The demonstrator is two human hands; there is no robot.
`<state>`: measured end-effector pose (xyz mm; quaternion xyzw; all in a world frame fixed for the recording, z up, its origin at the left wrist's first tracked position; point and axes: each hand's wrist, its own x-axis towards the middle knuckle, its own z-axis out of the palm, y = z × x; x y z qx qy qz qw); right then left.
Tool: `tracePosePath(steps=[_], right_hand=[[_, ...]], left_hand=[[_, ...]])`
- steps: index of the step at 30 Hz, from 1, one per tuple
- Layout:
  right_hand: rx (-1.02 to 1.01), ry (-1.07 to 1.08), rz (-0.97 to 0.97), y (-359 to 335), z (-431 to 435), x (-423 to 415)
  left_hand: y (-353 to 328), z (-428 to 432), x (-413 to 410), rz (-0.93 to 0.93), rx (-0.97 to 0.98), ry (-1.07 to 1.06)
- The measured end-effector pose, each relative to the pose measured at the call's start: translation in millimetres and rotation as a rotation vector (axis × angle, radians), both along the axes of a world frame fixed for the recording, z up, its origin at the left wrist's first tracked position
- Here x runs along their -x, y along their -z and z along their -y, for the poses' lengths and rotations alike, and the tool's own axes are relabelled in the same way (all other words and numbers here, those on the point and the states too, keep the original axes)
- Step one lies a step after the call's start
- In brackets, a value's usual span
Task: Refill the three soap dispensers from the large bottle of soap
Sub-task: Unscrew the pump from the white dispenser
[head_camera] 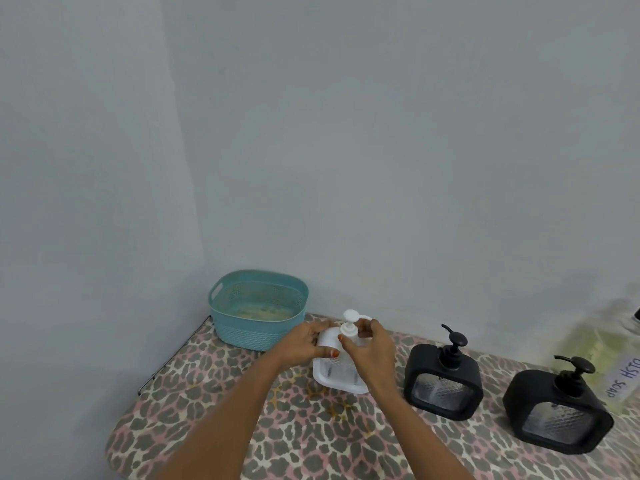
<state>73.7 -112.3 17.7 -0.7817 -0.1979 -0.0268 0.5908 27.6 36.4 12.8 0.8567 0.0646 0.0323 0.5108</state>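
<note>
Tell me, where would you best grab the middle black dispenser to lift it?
Probably the slim neck under its pump head, from above. The middle black dispenser stands upright, its boxy body is wide for fingers, and nothing crowds the top.

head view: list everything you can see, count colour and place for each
white soap dispenser: one, white with a clear window, centre of the table, upright
pump: one, white, on top of the white soap dispenser
black soap dispensers: two, black with clear windows, to the right of the white one, pumps on; the second is nearer the right edge
large bottle of soap: one, clear with yellowish contents and a paper label, far right, cut off by the frame
basket: one, teal, back left corner of the table
table: one, leopard-print cover, against the grey wall
left hand: grips the white soap dispenser's body
right hand: pinches the pump at its neck
</note>
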Motion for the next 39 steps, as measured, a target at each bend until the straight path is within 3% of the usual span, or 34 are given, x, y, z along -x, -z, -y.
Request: tracePosePath(steps=[23,29,35,39], right_hand=[[-0.167,-0.03,0.179,-96.8,17.8,12.2],[-0.11,-0.048,0.069,-86.6,32.0,33.6],[0.03,-0.039,-0.114,-37.4,42.9,44.3],[0.125,-0.073,-0.253,0.6,39.9,50.5]], left_hand=[[-8.0,5.2,0.1,-0.067,-0.209,-0.011],[-11.4,6.2,0.7,-0.09,-0.21,-0.019],[-12.5,3.2,-2.0,-0.086,-0.308,0.005],[-11.4,3.2,-1.2,-0.07,-0.259,0.002]])
